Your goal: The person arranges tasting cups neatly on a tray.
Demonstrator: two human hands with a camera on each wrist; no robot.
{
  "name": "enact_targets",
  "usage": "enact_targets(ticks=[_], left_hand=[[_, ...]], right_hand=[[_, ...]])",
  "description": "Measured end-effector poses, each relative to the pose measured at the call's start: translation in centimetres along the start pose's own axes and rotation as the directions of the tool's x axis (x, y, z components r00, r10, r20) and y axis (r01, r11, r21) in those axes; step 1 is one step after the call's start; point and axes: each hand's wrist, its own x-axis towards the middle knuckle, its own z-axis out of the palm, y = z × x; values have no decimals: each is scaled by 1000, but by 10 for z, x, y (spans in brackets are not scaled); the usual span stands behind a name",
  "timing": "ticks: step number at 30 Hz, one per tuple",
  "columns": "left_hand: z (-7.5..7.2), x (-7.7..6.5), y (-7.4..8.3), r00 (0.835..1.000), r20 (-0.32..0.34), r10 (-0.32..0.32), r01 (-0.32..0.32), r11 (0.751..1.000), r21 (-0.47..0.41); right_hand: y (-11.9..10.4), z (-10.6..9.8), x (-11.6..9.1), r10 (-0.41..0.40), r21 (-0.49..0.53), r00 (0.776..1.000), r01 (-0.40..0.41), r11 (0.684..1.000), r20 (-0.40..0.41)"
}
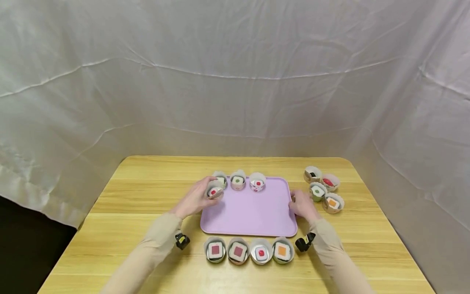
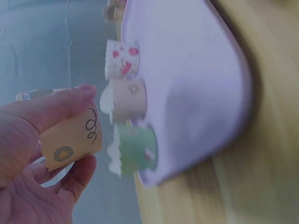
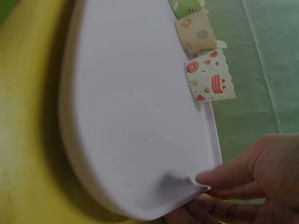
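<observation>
My left hand (image 1: 196, 196) grips a tan paper baking cup (image 2: 74, 135) with a star print, thumb on one side and fingers on the other. Inside the cup sits a white piece with a red centre. The cup hangs above the left side of a lilac tray (image 1: 253, 212). Along the tray's far edge stand a green cup (image 2: 136, 148), a beige cup (image 2: 128, 100) and a white cup with red prints (image 3: 210, 77). My right hand (image 1: 302, 203) pinches the tray's right rim, thumb on top and fingers beneath.
In front of the tray, several paper cups (image 1: 238, 251) with square sushi-like pieces form a row. More cups (image 1: 333, 203) cluster to the right, close beside my right hand. Grey cloth (image 1: 253, 102) hangs behind the wooden table (image 1: 143, 204).
</observation>
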Motion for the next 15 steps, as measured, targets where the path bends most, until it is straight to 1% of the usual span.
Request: enact_targets(ticks=[5, 7, 10, 15], left_hand=[[10, 21, 16, 997, 58, 60, -61, 998, 23], [15, 29, 22, 995, 79, 66, -69, 997, 37], [23, 42, 28, 992, 90, 88, -94, 993, 66], [38, 68, 39, 984, 139, 110, -124, 988, 92]], right_hand=[[2, 4, -3, 35, -14, 999, -35, 999, -8], [2, 5, -3, 38, -23, 999, -39, 999, -18], [1, 5, -4, 37, -54, 999, -39, 998, -36], [-2, 5, -3, 27, -109, 998, -33, 993, -60]])
